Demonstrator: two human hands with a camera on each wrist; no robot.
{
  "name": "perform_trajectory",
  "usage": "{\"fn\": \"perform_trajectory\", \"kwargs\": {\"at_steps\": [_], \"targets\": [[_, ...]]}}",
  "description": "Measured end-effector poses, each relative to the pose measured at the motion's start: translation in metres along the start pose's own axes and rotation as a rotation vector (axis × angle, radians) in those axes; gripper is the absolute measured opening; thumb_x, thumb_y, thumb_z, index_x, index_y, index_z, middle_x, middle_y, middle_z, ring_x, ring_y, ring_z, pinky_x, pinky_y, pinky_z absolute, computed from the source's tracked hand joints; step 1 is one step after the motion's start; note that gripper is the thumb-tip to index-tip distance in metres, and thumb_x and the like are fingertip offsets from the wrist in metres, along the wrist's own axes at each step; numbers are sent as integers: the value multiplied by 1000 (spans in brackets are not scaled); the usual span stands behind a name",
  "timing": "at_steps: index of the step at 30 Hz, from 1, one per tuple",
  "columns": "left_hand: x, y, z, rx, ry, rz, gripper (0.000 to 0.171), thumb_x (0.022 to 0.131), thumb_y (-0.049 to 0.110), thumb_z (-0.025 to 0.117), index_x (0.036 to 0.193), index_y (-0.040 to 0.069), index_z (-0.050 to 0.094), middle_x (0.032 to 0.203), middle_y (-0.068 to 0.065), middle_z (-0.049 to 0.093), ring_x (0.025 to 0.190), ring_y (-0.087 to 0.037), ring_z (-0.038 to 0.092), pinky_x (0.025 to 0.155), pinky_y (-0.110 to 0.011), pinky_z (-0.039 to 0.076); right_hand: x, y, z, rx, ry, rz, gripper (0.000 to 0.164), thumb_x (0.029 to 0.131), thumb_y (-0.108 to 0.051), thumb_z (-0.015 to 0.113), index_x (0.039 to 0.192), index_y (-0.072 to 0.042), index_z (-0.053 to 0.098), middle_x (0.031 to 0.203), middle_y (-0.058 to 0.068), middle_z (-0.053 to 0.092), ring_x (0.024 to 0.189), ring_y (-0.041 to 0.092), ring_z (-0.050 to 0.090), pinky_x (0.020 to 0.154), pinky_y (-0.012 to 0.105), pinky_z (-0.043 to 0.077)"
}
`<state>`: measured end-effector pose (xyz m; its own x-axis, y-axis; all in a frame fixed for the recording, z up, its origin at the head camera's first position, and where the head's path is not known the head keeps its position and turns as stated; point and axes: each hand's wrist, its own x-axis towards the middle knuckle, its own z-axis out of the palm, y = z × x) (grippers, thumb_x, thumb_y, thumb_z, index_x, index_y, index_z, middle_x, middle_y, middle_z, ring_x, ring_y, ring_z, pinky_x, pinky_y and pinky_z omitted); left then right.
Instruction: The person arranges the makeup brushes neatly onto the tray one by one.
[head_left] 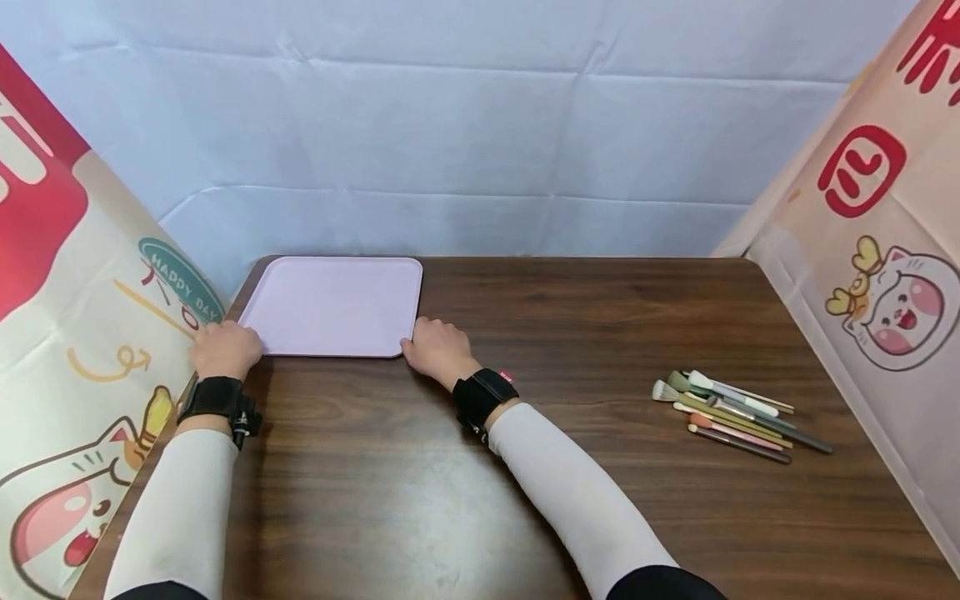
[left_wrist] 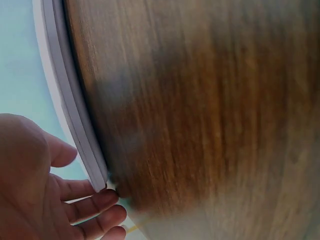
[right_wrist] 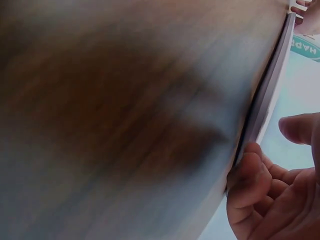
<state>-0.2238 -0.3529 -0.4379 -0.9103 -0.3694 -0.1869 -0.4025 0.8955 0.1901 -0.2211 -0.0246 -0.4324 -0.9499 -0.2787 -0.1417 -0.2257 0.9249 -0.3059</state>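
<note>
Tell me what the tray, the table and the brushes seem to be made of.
Tray: probably plastic with a smooth matte finish, judging by its even lilac colour and rounded corners.
Table: wood or wood-look laminate, slightly glossy; brown grain and a soft reflection show.
Brushes: handles perhaps painted wood or plastic, heads apparently bristle; one collar looks silvery, like metal.

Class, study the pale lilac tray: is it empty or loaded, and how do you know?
Empty: the head view shows nothing on the tray; the brushes lie apart, on the table.
</note>
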Motion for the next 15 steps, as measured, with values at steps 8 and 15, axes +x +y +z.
{"fn": "perform_trajectory", "kwargs": {"at_steps": [8, 15], "targets": [[-2, -4, -1, 40, 19, 28, 49, 96, 13, 36, 126, -25, 44, 126, -43, 42, 121, -57, 40, 94, -68, 41, 7, -8, 7, -7, -12, 18, 41, 104, -44, 47, 94, -11, 71, 109, 9, 72, 93, 28, 69, 73, 42, 55], [-1, -7, -3, 62, 47, 43, 42, 99, 9, 35, 126, -21, 46, 129, -41, 46, 120, -57, 43, 95, -68, 40, 13, -10, 10, -9, -42, 65, 41, 104, -40, 47, 94, -12, 74, 107, 9, 73, 91, 27, 69, 71, 41, 55]]}}
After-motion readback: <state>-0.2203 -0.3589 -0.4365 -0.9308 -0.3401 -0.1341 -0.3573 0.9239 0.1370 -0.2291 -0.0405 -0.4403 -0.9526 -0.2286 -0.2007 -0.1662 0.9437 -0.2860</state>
